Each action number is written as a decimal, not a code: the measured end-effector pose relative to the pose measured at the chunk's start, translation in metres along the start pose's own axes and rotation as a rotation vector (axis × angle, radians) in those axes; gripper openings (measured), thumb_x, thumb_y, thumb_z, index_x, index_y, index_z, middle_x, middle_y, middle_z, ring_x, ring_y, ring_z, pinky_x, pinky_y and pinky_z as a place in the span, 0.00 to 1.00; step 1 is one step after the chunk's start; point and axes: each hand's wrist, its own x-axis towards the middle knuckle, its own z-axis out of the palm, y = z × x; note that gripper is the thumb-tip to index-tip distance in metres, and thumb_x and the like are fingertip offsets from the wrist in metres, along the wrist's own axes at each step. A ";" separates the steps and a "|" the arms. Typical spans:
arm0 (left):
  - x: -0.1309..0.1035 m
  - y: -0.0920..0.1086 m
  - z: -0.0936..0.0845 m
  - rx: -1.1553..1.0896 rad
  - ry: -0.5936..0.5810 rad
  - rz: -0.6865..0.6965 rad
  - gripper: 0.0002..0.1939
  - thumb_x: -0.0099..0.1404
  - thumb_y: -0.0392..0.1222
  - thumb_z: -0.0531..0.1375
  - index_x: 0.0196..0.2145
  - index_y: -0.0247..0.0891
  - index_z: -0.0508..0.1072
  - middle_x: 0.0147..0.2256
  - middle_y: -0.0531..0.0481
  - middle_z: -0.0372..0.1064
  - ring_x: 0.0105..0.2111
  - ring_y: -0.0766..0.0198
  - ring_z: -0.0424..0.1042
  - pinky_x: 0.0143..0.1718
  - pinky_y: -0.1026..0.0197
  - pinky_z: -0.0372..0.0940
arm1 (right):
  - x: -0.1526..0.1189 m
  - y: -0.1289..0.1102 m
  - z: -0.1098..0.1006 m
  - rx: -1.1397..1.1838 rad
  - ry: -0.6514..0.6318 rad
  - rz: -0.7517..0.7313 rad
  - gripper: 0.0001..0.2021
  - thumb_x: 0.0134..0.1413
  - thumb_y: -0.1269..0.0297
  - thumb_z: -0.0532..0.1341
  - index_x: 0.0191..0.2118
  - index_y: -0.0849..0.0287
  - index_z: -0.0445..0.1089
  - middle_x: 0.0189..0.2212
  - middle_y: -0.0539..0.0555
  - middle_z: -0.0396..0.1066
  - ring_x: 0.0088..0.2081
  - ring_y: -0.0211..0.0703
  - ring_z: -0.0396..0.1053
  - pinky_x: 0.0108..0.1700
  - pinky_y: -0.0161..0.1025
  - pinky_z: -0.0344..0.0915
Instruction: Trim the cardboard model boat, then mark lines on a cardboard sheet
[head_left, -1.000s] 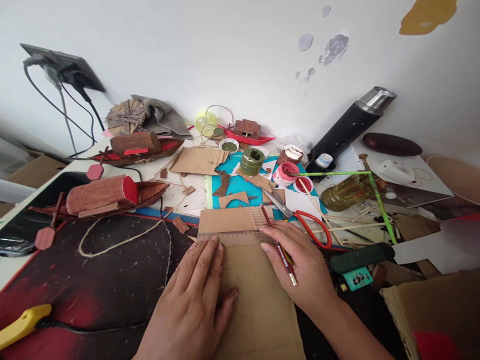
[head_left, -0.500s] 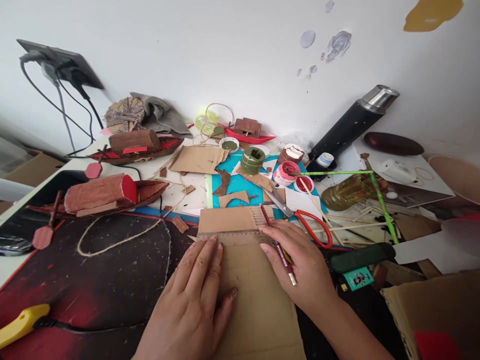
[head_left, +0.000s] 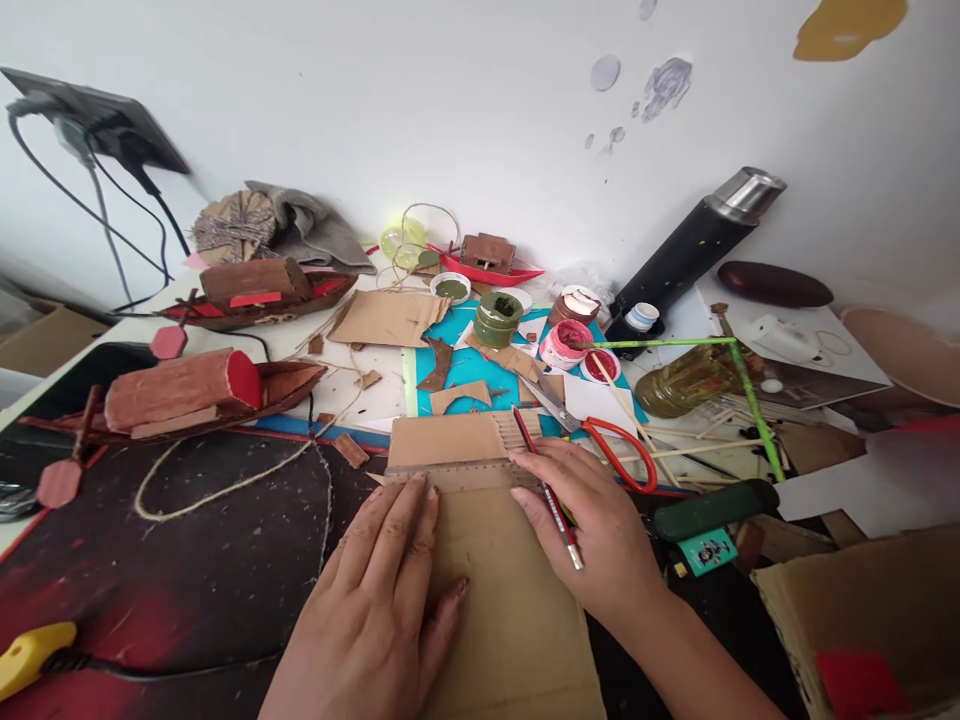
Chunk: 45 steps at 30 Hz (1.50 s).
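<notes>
A sheet of cardboard (head_left: pixel 510 600) lies in front of me, with a clear ruler (head_left: pixel 469 478) across its upper part. My left hand (head_left: pixel 375 590) lies flat on the cardboard, fingers stretched out and their tips pressing the ruler's left end. In my right hand (head_left: pixel 600 530) is a red and black pencil (head_left: pixel 553 505), tilted between thumb and fingers, its point toward the far edge of the cardboard. My right fingertips rest by the ruler's right end. Just beyond that hand lie scissors (head_left: pixel 622 455) with orange-red handles.
Two brown model boats (head_left: pixel 184 390) stand at the left; a smaller red boat (head_left: pixel 491 268) is at the back. Open paint jars (head_left: pixel 497 318) sit on a blue sheet (head_left: pixel 457 372) among scraps. A black flask (head_left: pixel 675 250) leans against the wall. A yellow-handled tool (head_left: pixel 34 655) lies front left.
The whole view has shifted slightly, so the background sits a little further left. Both hands, the ruler and the pencil keep practically the same positions on the cardboard.
</notes>
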 end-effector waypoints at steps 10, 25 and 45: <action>-0.001 -0.002 0.003 -0.014 0.002 0.027 0.33 0.74 0.49 0.56 0.66 0.18 0.67 0.66 0.28 0.68 0.64 0.38 0.66 0.70 0.45 0.52 | 0.000 0.000 0.001 0.014 -0.002 0.006 0.12 0.73 0.68 0.62 0.58 0.57 0.74 0.50 0.60 0.82 0.54 0.56 0.79 0.58 0.55 0.75; -0.002 -0.002 0.003 -0.005 0.011 0.021 0.33 0.75 0.51 0.55 0.66 0.20 0.68 0.66 0.29 0.68 0.65 0.39 0.66 0.66 0.45 0.58 | 0.001 -0.001 0.000 0.028 0.014 0.010 0.12 0.72 0.70 0.63 0.57 0.57 0.75 0.50 0.59 0.83 0.53 0.55 0.79 0.57 0.53 0.75; -0.004 -0.005 0.004 -0.001 -0.001 0.006 0.33 0.74 0.53 0.56 0.65 0.24 0.69 0.66 0.32 0.69 0.65 0.42 0.68 0.66 0.47 0.61 | 0.003 -0.002 0.000 0.039 0.029 0.014 0.12 0.72 0.71 0.62 0.56 0.56 0.76 0.49 0.59 0.84 0.53 0.54 0.80 0.56 0.53 0.77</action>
